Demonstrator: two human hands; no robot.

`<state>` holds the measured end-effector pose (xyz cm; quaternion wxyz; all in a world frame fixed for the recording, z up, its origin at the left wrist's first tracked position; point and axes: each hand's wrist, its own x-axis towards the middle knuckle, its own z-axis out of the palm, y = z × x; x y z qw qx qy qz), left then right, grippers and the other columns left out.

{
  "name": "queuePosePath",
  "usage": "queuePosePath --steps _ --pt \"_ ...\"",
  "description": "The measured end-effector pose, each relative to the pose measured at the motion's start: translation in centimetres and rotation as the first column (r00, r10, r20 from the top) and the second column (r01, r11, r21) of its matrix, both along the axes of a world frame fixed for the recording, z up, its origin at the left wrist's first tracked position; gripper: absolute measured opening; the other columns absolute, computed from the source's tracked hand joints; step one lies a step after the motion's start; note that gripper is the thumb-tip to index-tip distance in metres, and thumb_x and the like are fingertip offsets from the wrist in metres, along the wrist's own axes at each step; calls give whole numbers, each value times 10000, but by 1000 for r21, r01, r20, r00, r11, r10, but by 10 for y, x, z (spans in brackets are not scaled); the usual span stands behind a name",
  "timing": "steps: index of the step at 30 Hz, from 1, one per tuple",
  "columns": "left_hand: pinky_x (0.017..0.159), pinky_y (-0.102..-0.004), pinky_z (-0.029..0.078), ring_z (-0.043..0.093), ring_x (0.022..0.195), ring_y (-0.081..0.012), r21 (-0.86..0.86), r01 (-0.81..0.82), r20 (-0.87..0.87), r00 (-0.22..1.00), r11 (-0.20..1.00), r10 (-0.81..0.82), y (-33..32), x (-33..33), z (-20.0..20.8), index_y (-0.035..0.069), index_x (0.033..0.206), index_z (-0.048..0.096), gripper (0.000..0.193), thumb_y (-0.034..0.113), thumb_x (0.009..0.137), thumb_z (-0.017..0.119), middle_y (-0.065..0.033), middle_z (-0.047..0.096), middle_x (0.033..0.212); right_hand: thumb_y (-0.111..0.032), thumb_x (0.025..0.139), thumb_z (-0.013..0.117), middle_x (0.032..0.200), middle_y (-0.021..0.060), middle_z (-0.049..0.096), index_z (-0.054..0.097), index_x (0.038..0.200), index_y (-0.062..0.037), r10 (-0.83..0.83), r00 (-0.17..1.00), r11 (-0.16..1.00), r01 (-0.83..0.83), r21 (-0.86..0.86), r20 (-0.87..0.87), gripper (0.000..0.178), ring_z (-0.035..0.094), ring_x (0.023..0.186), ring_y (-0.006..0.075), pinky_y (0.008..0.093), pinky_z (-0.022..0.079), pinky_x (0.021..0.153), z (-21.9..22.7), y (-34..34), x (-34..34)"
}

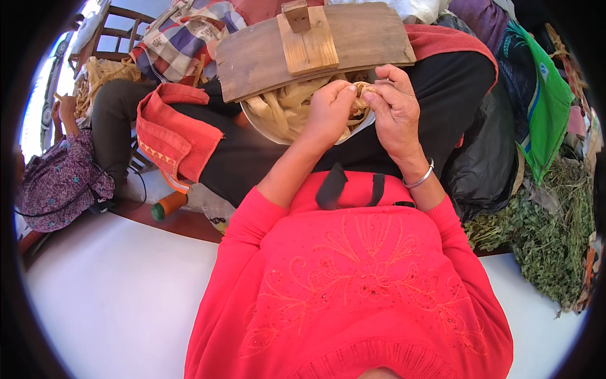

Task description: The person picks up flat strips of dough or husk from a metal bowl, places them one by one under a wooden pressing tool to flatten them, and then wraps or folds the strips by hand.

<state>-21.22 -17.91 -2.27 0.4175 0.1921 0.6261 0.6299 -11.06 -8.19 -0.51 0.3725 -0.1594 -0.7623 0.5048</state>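
My left hand point(331, 112) and my right hand point(396, 114) meet over a white basin point(260, 128) in my lap. The fingers of both are pinched on a pale tan strip point(364, 88), bunched between the fingertips; its exact kind is unclear. More flat tan strips point(281, 112) lie loosely coiled in the basin. Across the basin's far side rests a wooden board point(252, 58), with a lighter wood piece point(309, 47) and a small block on top. A metal bangle point(421, 177) circles my right wrist.
Red cloths point(180, 136) lie over my legs. An orange thread spool point(170, 204) is at the left. Another person's hand point(65, 108) appears far left. A black plastic bag point(485, 145), a green cloth point(548, 95) and dried plants point(549, 234) lie at the right.
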Motion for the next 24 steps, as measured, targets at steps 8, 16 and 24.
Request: queuePosePath --steps 8,16,24 --pt "538 -219 382 504 588 -121 -14 -14 -434 901 1000 7 -67 4 -7 31 956 558 58 64 912 576 -19 563 709 -57 852 639 1141 55 553 637 1047 -5 124 992 915 -108 -389 16 203 513 1033 115 230 419 878 -14 20 3" --pt "608 -280 443 561 661 -217 -2 39 -786 617 999 -25 -54 -13 18 28 931 586 77 53 865 616 -106 568 760 -245 899 613 642 29 554 662 873 -6 475 708 874 -449 -187 523 246 506 638 86 241 443 609 39 45 -19" --pt "668 -186 406 482 745 -33 -30 199 -231 952 979 -201 -67 -41 15 13 948 593 101 110 917 592 42 551 791 -227 908 600 545 47 493 582 758 7 462 553 702 -706 95 694 278 489 517 122 316 417 512 46 57 -7"
